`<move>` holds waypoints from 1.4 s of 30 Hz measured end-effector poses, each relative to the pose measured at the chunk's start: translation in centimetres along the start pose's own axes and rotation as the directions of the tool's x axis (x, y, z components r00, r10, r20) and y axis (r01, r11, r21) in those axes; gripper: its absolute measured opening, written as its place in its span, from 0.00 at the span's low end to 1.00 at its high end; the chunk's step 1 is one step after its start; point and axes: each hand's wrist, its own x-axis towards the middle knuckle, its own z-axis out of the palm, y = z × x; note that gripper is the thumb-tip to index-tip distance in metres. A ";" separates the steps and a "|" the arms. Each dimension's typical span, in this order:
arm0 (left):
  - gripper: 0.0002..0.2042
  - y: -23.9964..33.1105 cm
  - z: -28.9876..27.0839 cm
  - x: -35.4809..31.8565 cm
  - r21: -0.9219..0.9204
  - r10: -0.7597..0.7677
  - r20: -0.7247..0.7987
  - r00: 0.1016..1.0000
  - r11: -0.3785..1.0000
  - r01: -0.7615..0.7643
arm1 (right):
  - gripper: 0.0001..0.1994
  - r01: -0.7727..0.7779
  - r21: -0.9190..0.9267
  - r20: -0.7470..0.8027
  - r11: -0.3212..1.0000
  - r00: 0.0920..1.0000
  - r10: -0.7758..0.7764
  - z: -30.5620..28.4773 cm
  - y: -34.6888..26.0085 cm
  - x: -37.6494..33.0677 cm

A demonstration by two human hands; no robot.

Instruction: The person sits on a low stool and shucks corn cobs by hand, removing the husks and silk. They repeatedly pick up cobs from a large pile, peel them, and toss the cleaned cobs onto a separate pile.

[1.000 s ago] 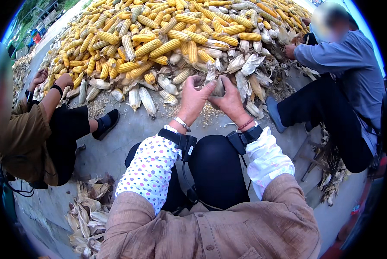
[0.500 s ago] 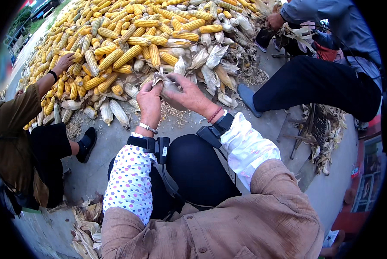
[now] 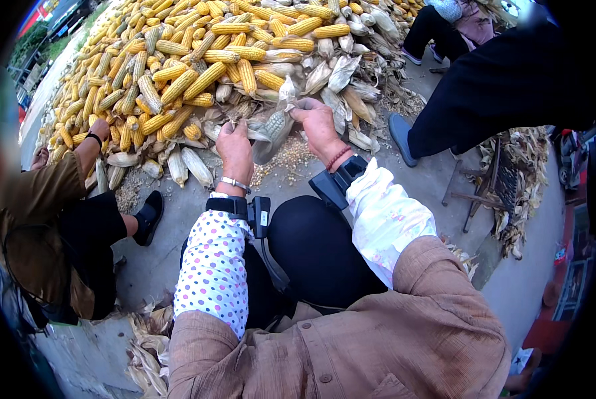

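L hand (image 3: 235,151) pinches husk (image 3: 258,135), R hand (image 3: 320,130) grips part-husked pale ear (image 3: 276,126), nr corn pile (image 3: 178,86).

The single view is a wide fisheye worn on the person's head, pitched steeply down and forward. Close below it, at six o'clock, lies the brown button-front shirt (image 3: 371,346); past the black-trousered knee (image 3: 314,246), the left hand (image 3: 234,151) and right hand (image 3: 320,133) appear near. The corn-cob heap (image 3: 178,73) spreads farther off, ten to one o'clock.
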 end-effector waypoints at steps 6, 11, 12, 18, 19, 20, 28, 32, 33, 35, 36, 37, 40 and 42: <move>0.08 0.0 -2.8 1.8 -0.282 -0.283 -0.132 0.950 0.929 0.237 | 0.08 -0.100 0.327 -0.138 0.940 0.979 0.152 -5.8 -0.1 1.4; 0.08 -1.0 -4.2 2.8 -0.337 -0.389 -0.203 0.899 0.889 0.309 | 0.09 -0.009 0.386 -0.189 0.922 0.978 0.089 -8.8 -1.7 1.4; 0.09 -1.1 -4.2 3.0 -0.343 -0.429 -0.229 0.874 0.876 0.340 | 0.10 0.008 0.326 -0.203 0.945 0.977 0.062 -8.9 -2.0 1.3; 0.24 -1.8 -0.4 1.2 0.704 0.432 0.062 0.900 0.620 -0.346 | 0.05 0.265 0.067 -0.104 0.962 0.961 -0.258 -6.7 -3.1 1.0; 0.22 -1.8 0.7 0.8 0.406 0.225 0.223 0.949 0.863 -0.300 | 0.05 0.243 -0.065 -0.113 0.968 0.962 -0.249 -6.0 -3.1 0.9; 0.21 -1.9 1.6 0.1 0.184 0.026 0.399 0.917 0.977 -0.107 | 0.04 0.248 -0.069 -0.095 0.966 0.963 -0.254 -5.3 -3.0 0.7; 0.33 -0.9 3.5 -2.0 -0.053 -0.155 0.546 0.823 0.974 0.219 | 0.05 0.033 0.219 0.075 0.975 0.996 -0.050 -2.1 -3.4 0.2; 0.32 -0.3 2.7 -1.8 -0.021 -0.140 0.474 0.869 0.985 0.170 | 0.07 -0.053 0.323 0.071 0.945 0.997 0.032 -2.6 -2.4 1.4; 0.33 -0.2 2.2 -1.6 0.021 -0.182 0.449 0.875 0.981 0.194 | 0.08 -0.060 0.363 0.085 0.930 0.996 0.030 -3.2 -2.2 1.9; 0.33 0.0 1.6 -1.2 0.052 -0.254 0.356 0.899 0.966 0.252 | 0.10 -0.046 0.394 -0.052 0.918 0.996 0.071 -5.4 -1.8 3.0; 0.32 0.1 1.1 -0.9 -0.045 -0.272 0.342 0.899 0.952 0.304 | 0.11 -0.031 0.415 -0.088 0.909 0.993 0.074 -6.6 -1.6 3.4; 0.31 0.3 0.6 -0.5 -0.144 -0.287 0.334 0.898 0.926 0.349 | 0.11 -0.031 0.432 -0.135 0.901 0.986 0.099 -8.0 -1.4 3.9; 0.27 0.5 -0.5 0.4 -0.371 -0.308 0.337 0.890 0.825 0.426 | 0.13 -0.057 0.433 -0.317 0.899 0.925 0.211 -11.3 -0.9 4.1; 0.26 0.5 -0.6 0.8 -0.427 -0.299 0.354 0.886 0.792 0.437 | 0.13 -0.106 0.404 -0.327 0.908 0.911 0.252 -11.7 -0.5 3.6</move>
